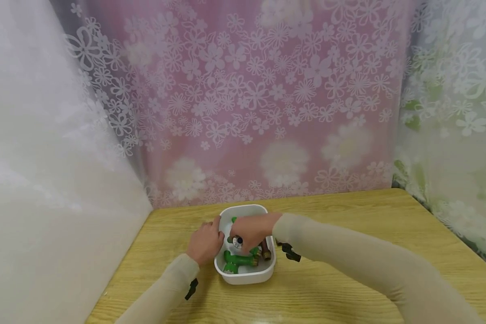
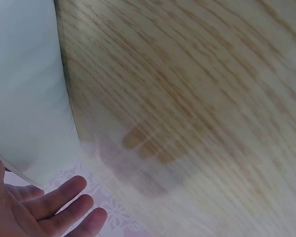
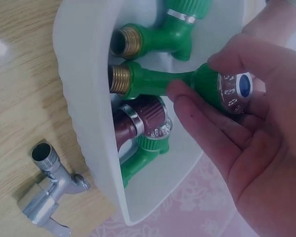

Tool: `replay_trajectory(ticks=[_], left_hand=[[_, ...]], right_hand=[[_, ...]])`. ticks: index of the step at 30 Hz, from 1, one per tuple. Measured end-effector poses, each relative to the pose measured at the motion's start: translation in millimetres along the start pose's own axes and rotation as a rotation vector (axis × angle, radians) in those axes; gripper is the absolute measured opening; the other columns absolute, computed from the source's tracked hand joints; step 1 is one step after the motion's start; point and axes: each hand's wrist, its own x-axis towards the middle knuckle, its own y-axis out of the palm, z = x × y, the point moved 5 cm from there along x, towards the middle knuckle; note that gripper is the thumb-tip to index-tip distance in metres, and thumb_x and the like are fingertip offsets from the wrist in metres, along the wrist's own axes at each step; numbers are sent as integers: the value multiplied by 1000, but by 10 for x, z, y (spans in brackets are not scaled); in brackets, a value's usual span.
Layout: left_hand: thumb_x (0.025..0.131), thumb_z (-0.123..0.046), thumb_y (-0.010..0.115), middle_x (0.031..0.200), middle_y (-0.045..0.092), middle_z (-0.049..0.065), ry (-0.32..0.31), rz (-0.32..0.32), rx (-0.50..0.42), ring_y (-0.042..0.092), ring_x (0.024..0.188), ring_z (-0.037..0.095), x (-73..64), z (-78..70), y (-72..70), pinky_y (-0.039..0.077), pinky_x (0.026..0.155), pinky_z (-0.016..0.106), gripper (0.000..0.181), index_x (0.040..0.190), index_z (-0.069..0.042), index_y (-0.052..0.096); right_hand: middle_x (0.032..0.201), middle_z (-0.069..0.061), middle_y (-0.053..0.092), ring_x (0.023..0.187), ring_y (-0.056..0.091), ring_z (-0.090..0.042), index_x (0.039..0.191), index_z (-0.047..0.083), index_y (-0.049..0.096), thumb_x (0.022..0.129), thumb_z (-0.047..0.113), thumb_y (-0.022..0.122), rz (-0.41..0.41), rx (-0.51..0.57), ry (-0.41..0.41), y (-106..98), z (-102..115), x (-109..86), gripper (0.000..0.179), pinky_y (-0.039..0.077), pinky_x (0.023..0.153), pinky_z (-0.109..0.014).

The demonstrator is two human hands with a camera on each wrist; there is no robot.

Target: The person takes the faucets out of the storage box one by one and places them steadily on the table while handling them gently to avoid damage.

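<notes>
A white plastic tub (image 1: 247, 279) holds several garden taps. My right hand (image 1: 253, 229) reaches into it and grips a green tap (image 3: 163, 81) by its ribbed knob, which has a blue centre. Its brass threaded end points toward the tub wall in the right wrist view. Another green tap (image 1: 240, 260) lies at the tub's near end. A brown tap (image 1: 265, 250) and a further green tap (image 3: 140, 160) lie alongside. My left hand (image 1: 205, 243) holds the tub's left rim. Several of its fingers (image 2: 71, 210) show outside the wall in the left wrist view.
A silver metal tap (image 3: 49, 197) lies on the table outside the tub, mostly hidden by the right sleeve in the head view. The wood-grain table (image 1: 328, 288) is bordered by a pink floral curtain (image 1: 243, 112) behind and pale sheets at both sides.
</notes>
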Motion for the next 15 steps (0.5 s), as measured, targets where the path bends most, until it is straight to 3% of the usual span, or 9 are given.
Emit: replay_trajectory(ticks=[5, 11, 15], left_hand=[[101, -25, 50, 123, 68, 20, 6, -7, -2, 65, 113, 36, -10, -19, -34, 57, 82, 52, 51, 147, -4, 45], [102, -25, 50, 125, 67, 21, -6, 6, 2, 64, 115, 36, -13, -21, -39, 57, 84, 52, 51, 148, -4, 45], [101, -25, 51, 126, 66, 21, -17, 19, -8, 63, 116, 36, -2, -15, -26, 57, 85, 52, 52, 148, -4, 44]], right_hand=[[103, 14, 67, 81, 57, -1, 129, 15, 68, 88, 22, 74, -23, 32, -9, -76, -31, -86, 43, 49, 74, -20], [94, 14, 64, 74, 51, -4, 128, 18, 68, 88, 20, 71, -54, 66, -39, -143, -84, -197, 40, 44, 68, -22], [106, 14, 66, 79, 54, -4, 130, 17, 68, 88, 16, 69, -76, 113, -43, -201, -124, -306, 41, 47, 71, -24]])
